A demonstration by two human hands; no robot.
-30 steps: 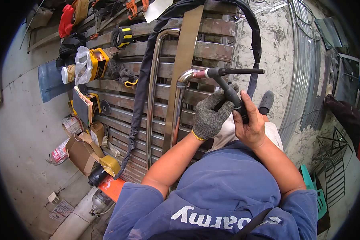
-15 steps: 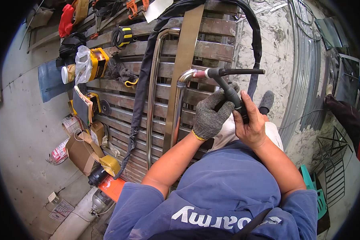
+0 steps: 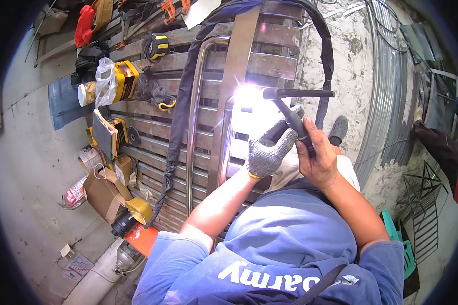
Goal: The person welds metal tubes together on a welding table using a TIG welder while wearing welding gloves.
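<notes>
A TIG welding torch points left at the bent end of a shiny metal tube. A glaring white arc hides the torch's nozzle and the tube's end. My left hand, in a grey knitted glove, is curled around the torch just below its head. Bare, my right hand grips the torch handle from the right, with the index finger stretched along it. To the left lies a longer bent metal tube. A flat metal bar runs under the workpiece.
A slatted metal bench carries the work. A dark sleeved cable crosses it. At left stand yellow-black boxes, an open cardboard box and a tape measure. Metal profiles lie on the floor at right.
A bright arc has lit at the torch tip, washing out the tube end and part of my gloved hand. Both hands and the torch have barely moved.
</notes>
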